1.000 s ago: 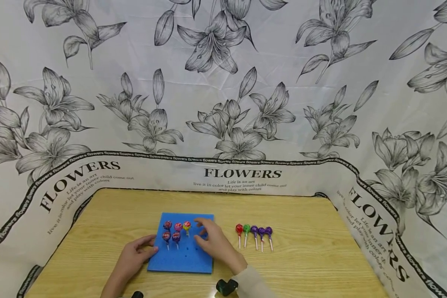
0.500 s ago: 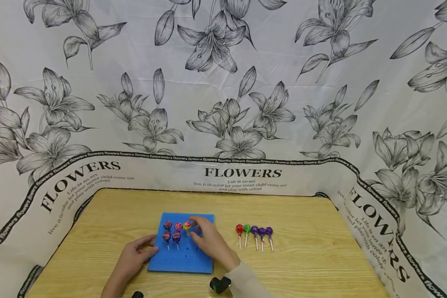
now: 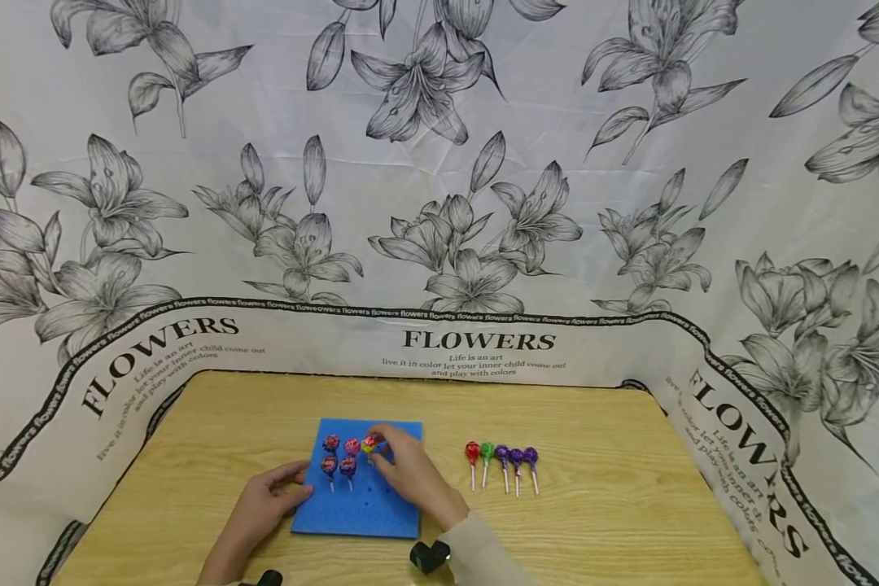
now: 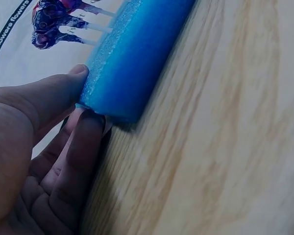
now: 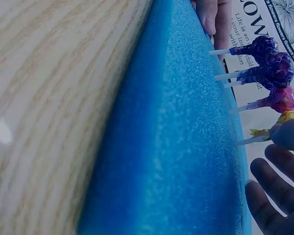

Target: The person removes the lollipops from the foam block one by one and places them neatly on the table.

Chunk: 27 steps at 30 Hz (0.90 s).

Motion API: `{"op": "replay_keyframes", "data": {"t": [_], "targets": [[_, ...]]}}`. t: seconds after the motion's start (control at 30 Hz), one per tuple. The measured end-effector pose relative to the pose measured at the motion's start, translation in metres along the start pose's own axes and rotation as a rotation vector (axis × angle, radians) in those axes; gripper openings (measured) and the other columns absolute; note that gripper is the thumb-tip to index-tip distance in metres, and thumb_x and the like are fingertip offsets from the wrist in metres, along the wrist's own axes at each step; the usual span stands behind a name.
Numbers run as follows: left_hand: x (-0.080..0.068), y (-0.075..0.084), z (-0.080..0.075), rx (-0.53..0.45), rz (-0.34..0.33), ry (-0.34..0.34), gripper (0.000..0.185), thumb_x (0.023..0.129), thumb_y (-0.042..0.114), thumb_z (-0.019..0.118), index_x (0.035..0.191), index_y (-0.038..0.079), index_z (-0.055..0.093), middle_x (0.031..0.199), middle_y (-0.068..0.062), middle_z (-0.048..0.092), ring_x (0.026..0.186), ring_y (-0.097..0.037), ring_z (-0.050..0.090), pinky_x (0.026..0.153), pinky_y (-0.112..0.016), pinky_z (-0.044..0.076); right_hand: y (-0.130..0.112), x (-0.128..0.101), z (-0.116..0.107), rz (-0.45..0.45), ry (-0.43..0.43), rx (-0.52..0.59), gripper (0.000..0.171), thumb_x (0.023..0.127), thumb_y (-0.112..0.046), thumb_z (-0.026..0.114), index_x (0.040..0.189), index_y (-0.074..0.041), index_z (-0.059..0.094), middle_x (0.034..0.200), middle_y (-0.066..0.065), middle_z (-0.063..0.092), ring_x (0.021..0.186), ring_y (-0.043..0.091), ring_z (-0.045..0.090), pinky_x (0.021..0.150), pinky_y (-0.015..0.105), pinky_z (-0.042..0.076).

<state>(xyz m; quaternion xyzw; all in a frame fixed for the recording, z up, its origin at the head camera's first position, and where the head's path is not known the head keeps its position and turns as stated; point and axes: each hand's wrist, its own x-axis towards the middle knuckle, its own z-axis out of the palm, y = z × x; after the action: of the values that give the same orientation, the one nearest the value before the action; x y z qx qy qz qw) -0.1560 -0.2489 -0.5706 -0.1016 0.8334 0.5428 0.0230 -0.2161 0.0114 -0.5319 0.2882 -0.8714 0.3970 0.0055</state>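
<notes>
A blue foam board (image 3: pixel 359 521) lies flat on the table, with several wrapped lollipops standing in it on their white sticks. At its left edge my left hand (image 3: pixel 260 500) holds the foam, thumb (image 4: pixel 77 73) at the upper edge and fingers lower down the side. My right hand (image 3: pixel 416 478) reaches over the board from the right and pinches the yellow lollipop (image 3: pixel 368 445) by its wrapped head. That lollipop's stick meets the foam in the right wrist view. Left of it stand a pink lollipop (image 3: pixel 352 447) and dark purple-red lollipops (image 3: pixel 347 465).
Right of the board, a red lollipop (image 3: pixel 472 450), a green lollipop (image 3: pixel 487 450) and several purple lollipops (image 3: pixel 516 457) lie in a row on the wooden table (image 3: pixel 593 505). Small holes show in the foam's front half. A flower-printed curtain (image 3: pixel 476 342) surrounds the table's back and sides.
My right hand has moved left across the board to the yellow lollipop and now pinches it. My left hand has stayed at the foam's left edge.
</notes>
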Motion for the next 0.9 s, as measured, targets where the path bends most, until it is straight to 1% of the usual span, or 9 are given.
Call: {"op": "replay_keyframes", "data": {"t": [0.13,0.27,0.37,0.5,0.6,0.67,0.77,0.9], "targets": [[0.001,0.001,0.000,-0.008,0.003,-0.007,0.050,0.087,0.016,0.083,0.134,0.005,0.069,0.108,-0.007,0.073,0.060,-0.015,0.055,0.058,-0.027,0.050,0.000,0.001,0.001,-0.021,-0.005,-0.004,0.033,0.102,-0.012,0.065,0.134,-0.009,0.062,0.121,0.002,0.070,0.103,0.014,0.067,0.085,0.027,0.056],[0.002,0.004,-0.001,0.002,0.021,-0.008,0.048,0.087,0.012,0.082,0.133,0.004,0.069,0.108,-0.008,0.073,0.059,-0.015,0.057,0.059,-0.028,0.052,-0.002,0.001,0.000,-0.021,-0.004,0.006,0.029,0.102,-0.012,0.066,0.130,-0.010,0.064,0.118,0.000,0.071,0.103,0.014,0.067,0.085,0.027,0.056],[0.002,0.007,-0.002,0.024,0.028,0.000,0.049,0.086,0.011,0.084,0.131,0.002,0.069,0.106,-0.009,0.074,0.065,-0.014,0.062,0.062,-0.027,0.053,-0.004,0.000,0.000,-0.014,-0.005,0.010,0.028,0.101,-0.011,0.066,0.129,-0.010,0.065,0.116,0.000,0.071,0.102,0.014,0.067,0.084,0.027,0.056],[0.001,0.012,-0.002,0.025,0.047,0.000,0.050,0.084,0.009,0.084,0.130,-0.002,0.069,0.107,-0.010,0.075,0.080,-0.014,0.070,0.069,-0.027,0.056,-0.006,0.000,-0.001,-0.009,0.009,0.014,0.027,0.100,-0.011,0.067,0.127,-0.009,0.066,0.114,0.001,0.071,0.100,0.013,0.067,0.082,0.025,0.055],[0.002,0.014,-0.002,0.019,0.063,-0.005,0.050,0.084,0.006,0.084,0.130,-0.004,0.068,0.108,-0.011,0.075,0.084,-0.015,0.072,0.071,-0.028,0.058,-0.007,0.000,-0.001,-0.017,0.025,0.014,0.026,0.100,-0.011,0.068,0.126,-0.010,0.067,0.113,0.000,0.071,0.099,0.011,0.066,0.080,0.023,0.055],[0.002,0.015,-0.003,0.026,0.070,-0.006,0.050,0.084,0.005,0.083,0.130,-0.004,0.068,0.108,-0.012,0.075,0.084,-0.015,0.072,0.071,-0.028,0.058,-0.007,0.000,-0.001,-0.028,0.035,0.012,0.026,0.100,-0.012,0.068,0.126,-0.009,0.067,0.114,0.001,0.071,0.098,0.010,0.066,0.080,0.023,0.055],[0.003,0.014,-0.003,0.024,0.056,-0.005,0.049,0.084,0.006,0.084,0.130,-0.003,0.069,0.109,-0.012,0.075,0.083,-0.015,0.071,0.071,-0.028,0.057,-0.008,0.000,-0.001,-0.046,0.052,0.021,0.026,0.100,-0.012,0.068,0.126,-0.009,0.067,0.114,0.001,0.071,0.097,0.010,0.066,0.079,0.021,0.055],[0.002,0.011,-0.002,-0.012,0.027,0.000,0.050,0.084,0.006,0.084,0.131,-0.002,0.069,0.111,-0.012,0.075,0.084,-0.015,0.071,0.072,-0.029,0.058,-0.008,-0.001,-0.004,-0.068,0.120,0.052,0.026,0.100,-0.012,0.068,0.125,-0.010,0.067,0.111,0.001,0.072,0.095,0.011,0.067,0.076,0.021,0.055]]}}
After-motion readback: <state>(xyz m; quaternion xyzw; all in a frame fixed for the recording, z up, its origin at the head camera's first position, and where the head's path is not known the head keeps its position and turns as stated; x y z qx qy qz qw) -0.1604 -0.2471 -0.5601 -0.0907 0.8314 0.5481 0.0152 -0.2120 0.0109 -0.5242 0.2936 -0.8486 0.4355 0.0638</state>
